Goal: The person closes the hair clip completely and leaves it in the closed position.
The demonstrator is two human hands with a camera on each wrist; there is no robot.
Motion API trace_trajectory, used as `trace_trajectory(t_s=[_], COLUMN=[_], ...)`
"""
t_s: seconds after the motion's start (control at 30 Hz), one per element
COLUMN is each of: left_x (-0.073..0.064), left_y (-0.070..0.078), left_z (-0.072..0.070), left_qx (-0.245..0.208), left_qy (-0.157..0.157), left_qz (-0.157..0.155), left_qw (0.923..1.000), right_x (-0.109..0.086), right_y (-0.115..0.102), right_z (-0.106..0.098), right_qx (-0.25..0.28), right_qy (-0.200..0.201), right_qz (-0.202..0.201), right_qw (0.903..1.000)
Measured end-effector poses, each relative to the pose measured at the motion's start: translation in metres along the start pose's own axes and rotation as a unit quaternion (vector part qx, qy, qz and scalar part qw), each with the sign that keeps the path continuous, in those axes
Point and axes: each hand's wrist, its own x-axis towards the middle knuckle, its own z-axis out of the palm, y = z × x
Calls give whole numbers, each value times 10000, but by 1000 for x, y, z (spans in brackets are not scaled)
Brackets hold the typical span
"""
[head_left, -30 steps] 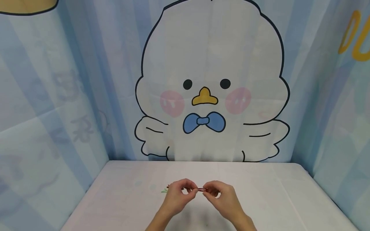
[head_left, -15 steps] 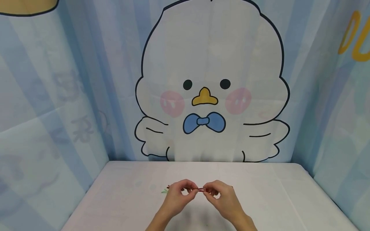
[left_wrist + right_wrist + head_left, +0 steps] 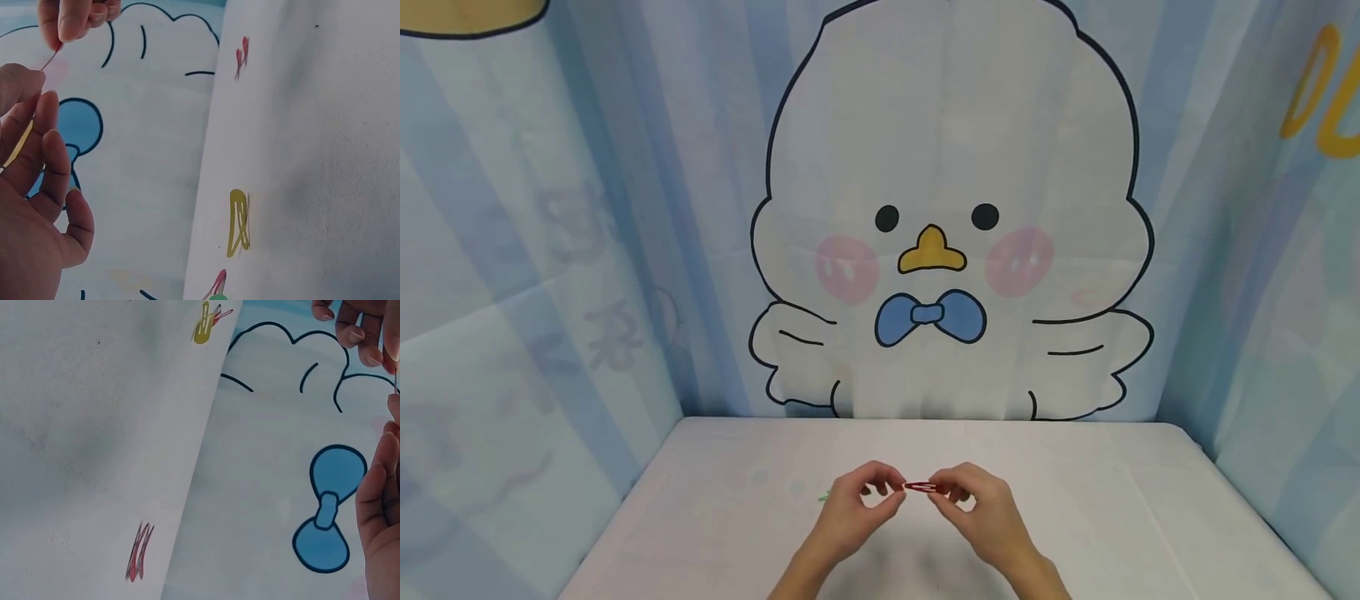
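We are facing a striped curtain backdrop (image 3: 947, 367) with a large white bird drawn on it, and it is closing in the table (image 3: 1075, 475) along the back and both sides. The tabletop is spreading broadly left and right of the hands, its rear edge lying beyond them.

Over the middle, the left hand (image 3: 850, 512) is pinching one end of the red clip (image 3: 919, 487) between thumb and fingertip, while the right hand (image 3: 988, 508) is gripping the other end. Compared with the frames before, the hands are standing slightly farther apart, the clip is sitting a little higher and more of it is showing between them. The wrist views are catching it nearly edge-on, so we are not telling for certain whether its leaves are parted.

On the tabletop, a yellow clip (image 3: 237, 222) is lying towards the left, near a pinkish-red clip (image 3: 217, 282) and a green piece (image 3: 823, 497); two small red clips (image 3: 242, 57) are lying side by side towards the right.
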Motion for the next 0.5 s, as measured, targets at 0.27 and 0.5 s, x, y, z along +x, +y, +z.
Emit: trace_trajectory(t_s=[0.27,0.5], left_x=[-1,-1], left_y=[-6,-14], left_z=[-9,-19], left_qx=[30,139], left_qy=[-1,-78], left_qz=[-99,-113], left_qw=[9999,9998], right_x=[0,1], right_y=[2,6], right_z=[-2,-7], right_qx=[-34,-110], right_qy=[1,-53], right_qz=[215,324], right_qw=[9998,9994])
